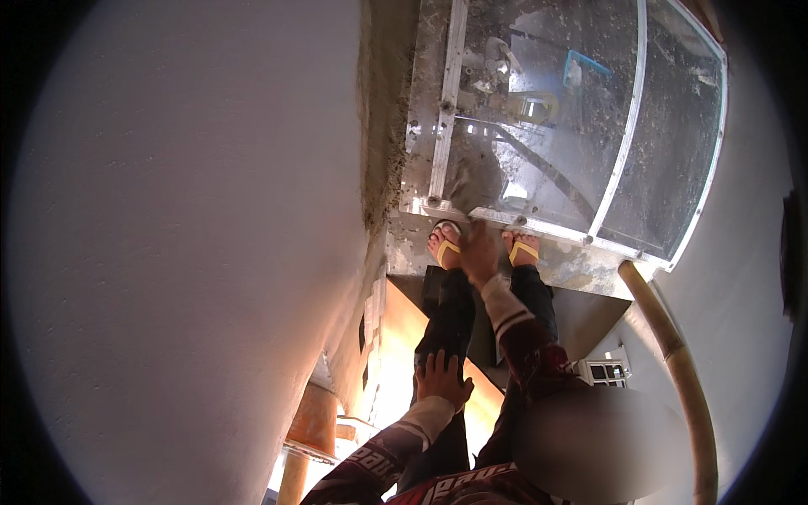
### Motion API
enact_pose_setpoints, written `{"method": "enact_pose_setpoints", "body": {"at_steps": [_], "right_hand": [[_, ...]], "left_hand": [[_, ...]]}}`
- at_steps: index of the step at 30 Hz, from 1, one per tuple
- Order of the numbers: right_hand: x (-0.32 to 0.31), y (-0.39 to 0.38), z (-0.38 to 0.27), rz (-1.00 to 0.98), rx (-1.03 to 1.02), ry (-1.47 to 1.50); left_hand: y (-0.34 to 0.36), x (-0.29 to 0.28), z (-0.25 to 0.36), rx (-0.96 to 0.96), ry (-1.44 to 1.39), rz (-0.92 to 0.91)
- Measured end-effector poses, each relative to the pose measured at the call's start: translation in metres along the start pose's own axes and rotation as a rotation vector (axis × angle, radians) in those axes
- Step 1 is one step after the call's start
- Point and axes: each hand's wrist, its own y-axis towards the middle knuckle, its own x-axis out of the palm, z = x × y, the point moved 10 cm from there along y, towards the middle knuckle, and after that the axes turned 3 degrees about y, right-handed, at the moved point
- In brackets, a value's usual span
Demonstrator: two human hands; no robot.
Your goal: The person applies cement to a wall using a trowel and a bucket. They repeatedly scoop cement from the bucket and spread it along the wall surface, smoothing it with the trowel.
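My left hand (442, 379) rests on the dark trouser leg at my left knee, its fingers spread and holding nothing. Between my feet, my right hand (480, 255) reaches down to the near edge of a clear panel in a pale metal frame (547, 225). Its fingers are blurred, so I cannot make out whether anything is in them. Specks and dirt mark the clear panel (682, 126). Yellow-strapped sandals (525, 250) are on my feet, which stand on a narrow ledge (581, 268) against the frame.
A white wall (185, 252) rises close on my left. At the right, a bamboo pole (671, 345) slants up past the frame's corner. Below my legs the space drops to a lower level. A blue rectangular frame (587, 67) shows through the panel.
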Motion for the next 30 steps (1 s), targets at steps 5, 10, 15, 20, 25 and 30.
{"method": "enact_pose_setpoints", "body": {"at_steps": [5, 10, 15, 20, 25, 30], "right_hand": [[-0.028, 0.069, 0.015, 0.378, -0.027, 0.045], [0.015, 0.089, -0.003, 0.322, -0.032, 0.068], [0.058, 0.105, -0.051, 0.173, -0.118, 0.054], [0.066, 0.103, -0.081, 0.184, -0.154, 0.055], [0.061, 0.12, -0.084, 0.116, -0.019, 0.588], [0.053, 0.152, -0.102, 0.13, -0.162, 0.695]], "left_hand": [[0.001, 0.005, -0.002, 0.057, -0.048, 0.145], [-0.001, 0.005, -0.004, 0.014, -0.051, 0.051], [-0.001, 0.005, -0.006, 0.004, -0.028, 0.009], [-0.001, 0.006, -0.006, 0.013, -0.032, -0.007], [0.001, 0.009, -0.012, 0.043, -0.087, 0.176], [0.001, 0.004, -0.012, 0.044, -0.083, 0.141]]}}
